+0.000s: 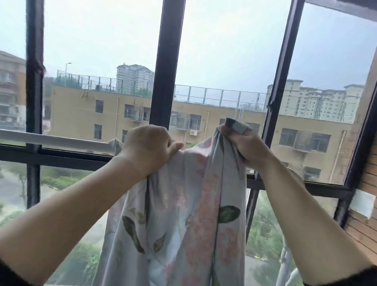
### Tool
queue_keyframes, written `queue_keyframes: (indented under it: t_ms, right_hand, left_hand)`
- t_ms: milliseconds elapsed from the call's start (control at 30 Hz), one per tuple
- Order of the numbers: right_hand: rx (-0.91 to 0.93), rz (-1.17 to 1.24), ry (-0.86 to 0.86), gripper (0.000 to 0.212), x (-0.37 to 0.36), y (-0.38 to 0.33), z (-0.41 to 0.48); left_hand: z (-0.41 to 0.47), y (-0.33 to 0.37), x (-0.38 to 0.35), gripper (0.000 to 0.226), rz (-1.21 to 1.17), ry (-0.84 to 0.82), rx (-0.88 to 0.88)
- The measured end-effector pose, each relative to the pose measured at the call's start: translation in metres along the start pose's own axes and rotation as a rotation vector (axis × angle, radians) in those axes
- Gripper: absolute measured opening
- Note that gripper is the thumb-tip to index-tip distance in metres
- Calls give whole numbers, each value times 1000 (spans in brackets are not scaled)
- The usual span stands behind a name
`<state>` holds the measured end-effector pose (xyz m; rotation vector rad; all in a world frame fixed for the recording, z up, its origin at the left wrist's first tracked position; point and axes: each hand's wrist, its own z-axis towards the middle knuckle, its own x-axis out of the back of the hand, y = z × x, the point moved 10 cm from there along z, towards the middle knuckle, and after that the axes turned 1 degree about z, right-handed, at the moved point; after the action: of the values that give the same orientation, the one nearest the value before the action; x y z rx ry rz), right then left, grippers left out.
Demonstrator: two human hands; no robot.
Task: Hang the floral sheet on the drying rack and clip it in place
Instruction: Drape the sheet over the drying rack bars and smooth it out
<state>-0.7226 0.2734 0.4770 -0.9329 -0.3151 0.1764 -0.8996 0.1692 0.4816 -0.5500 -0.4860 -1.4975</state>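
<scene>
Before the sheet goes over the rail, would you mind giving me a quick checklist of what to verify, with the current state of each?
1. Left hand gripping the floral sheet: ok.
2. Right hand gripping the sheet's top edge: ok.
3. White rail bare to the left: ok.
4. Sheet spread flat: not ok, bunched between the hands.
5. Sheet draped over the rail: cannot tell, hands hide it.
6. Clips within reach: cannot tell, none in view.

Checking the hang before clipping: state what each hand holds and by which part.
Both hold the floral sheet by its bunched top edge: left hand beside the white rod, right hand higher, near a corner.
</scene>
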Motion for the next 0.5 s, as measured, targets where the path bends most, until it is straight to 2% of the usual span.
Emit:
queue_keyframes:
  t_ms: [67,167,300,433,500]
  right_hand:
    - [-84,137,-90,14,-1,6,-1]
    - [-124,259,-96,24,7,10,0]
    - [-148,182,-90,19,13,16,0]
    - [-111,-7,-65,11,10,13,0]
    - [-71,-101,-54,13,8,10,0]
  left_hand:
    - [1,1,1,53,3,20,8]
    - [2,4,-2,55,-61,11,27]
    - [-9,-3,6,42,-330,89,105]
    - [-38,-15,21,65,-500,134,176]
    - [-56,-23,30,67,-508,172,204]
